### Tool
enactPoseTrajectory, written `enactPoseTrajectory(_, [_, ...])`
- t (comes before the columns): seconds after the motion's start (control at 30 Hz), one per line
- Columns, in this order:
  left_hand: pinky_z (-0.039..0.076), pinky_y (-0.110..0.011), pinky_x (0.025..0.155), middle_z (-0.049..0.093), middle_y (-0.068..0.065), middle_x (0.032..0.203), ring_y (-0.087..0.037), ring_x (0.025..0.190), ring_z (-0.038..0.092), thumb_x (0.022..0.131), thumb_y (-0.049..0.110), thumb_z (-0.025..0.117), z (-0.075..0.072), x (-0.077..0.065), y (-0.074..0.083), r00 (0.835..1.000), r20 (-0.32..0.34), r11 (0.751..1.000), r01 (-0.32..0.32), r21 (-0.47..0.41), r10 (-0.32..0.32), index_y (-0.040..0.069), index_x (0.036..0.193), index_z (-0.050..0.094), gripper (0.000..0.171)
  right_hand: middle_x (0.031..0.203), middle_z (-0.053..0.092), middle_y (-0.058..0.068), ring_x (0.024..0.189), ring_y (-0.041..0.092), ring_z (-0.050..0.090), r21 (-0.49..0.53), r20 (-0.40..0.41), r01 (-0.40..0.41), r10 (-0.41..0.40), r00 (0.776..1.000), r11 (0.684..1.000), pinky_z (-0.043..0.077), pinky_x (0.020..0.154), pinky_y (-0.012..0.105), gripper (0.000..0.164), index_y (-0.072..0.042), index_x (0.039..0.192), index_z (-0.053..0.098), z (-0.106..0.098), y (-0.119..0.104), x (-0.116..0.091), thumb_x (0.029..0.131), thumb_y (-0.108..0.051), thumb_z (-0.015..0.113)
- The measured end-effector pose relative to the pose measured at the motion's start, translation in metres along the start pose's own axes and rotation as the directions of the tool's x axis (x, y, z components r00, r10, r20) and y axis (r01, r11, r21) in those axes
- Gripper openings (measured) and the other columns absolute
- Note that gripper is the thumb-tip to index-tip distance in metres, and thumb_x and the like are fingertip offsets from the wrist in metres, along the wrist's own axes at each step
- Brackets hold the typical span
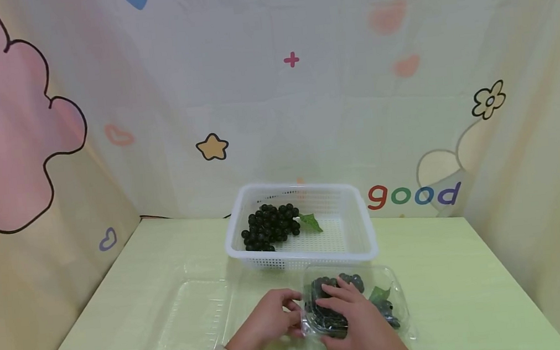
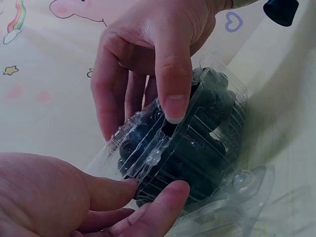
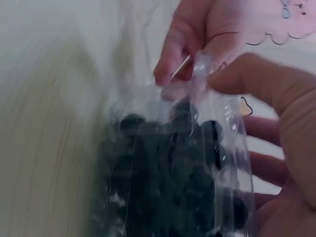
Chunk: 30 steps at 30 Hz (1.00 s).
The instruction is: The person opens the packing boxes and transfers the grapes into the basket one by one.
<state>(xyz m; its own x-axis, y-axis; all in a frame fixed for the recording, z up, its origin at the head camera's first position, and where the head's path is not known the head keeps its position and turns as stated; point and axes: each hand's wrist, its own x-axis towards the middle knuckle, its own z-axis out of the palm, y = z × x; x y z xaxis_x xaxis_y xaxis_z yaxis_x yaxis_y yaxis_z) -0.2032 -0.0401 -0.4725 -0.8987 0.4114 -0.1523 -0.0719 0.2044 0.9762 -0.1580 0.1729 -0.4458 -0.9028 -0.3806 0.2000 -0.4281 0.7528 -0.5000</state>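
Observation:
A clear plastic clamshell box (image 1: 375,274) with dark grapes (image 2: 197,153) and a green leaf (image 1: 380,294) inside lies at the table's front, its lid down over the fruit. My left hand (image 1: 274,315) pinches the box's left edge between thumb and fingers. Across the top spreads my right hand (image 1: 360,323), its fingers over the lid and its thumb at the near side, gripping the box. In the left wrist view the right thumb (image 2: 175,101) presses along the rim seam. The right wrist view is blurred, with both hands at one end of the box.
Behind the box stands a white plastic basket (image 1: 307,260) holding a bunch of dark grapes (image 1: 271,224) with a green leaf (image 1: 311,223). Another clear plastic container (image 1: 192,316) lies on the table to the left. A printed curtain (image 1: 263,98) hangs behind and beside the table.

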Motion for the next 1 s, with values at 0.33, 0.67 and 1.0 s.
enactPoseTrajectory(0.33, [0.064,-0.033,0.063,0.066,-0.011,0.092,-0.015,0.065,0.068,0.092,-0.006,0.066,-0.001,0.004,-0.001,1.000,-0.010,0.999,-0.010,0.032,0.011,-0.010,0.129,0.061,0.038,0.141,0.059,0.014,0.137,0.053,0.047,-0.155,0.127,0.126,-0.107,0.986,0.980,0.049,0.104,0.064,0.058,-0.018,0.133,0.067,-0.008,-0.002,0.007,0.077,-0.019,0.082])
enactPoseTrajectory(0.67, [0.064,-0.033,0.065,0.065,-0.011,0.093,-0.016,0.072,0.069,0.092,-0.006,0.067,-0.002,0.005,-0.002,1.000,-0.009,1.000,0.023,0.018,-0.023,-0.005,0.131,0.063,0.039,0.110,0.059,0.003,0.107,0.038,0.063,-0.372,0.237,0.220,-0.137,0.962,0.902,0.056,0.089,0.056,0.058,-0.021,0.130,0.069,-0.014,-0.018,0.023,0.074,-0.020,0.085])
enactPoseTrajectory(1.0, [0.063,-0.031,0.064,0.066,-0.011,0.089,-0.015,0.069,0.068,0.090,-0.005,0.069,-0.001,0.006,0.000,1.000,-0.017,0.997,-0.019,0.078,0.020,-0.005,0.123,0.067,0.033,0.097,0.057,0.001,0.075,0.020,0.047,-0.435,0.257,0.241,-0.136,0.957,0.868,0.046,0.062,0.034,0.062,-0.025,0.129,0.071,-0.017,-0.027,0.029,0.069,-0.024,0.086])
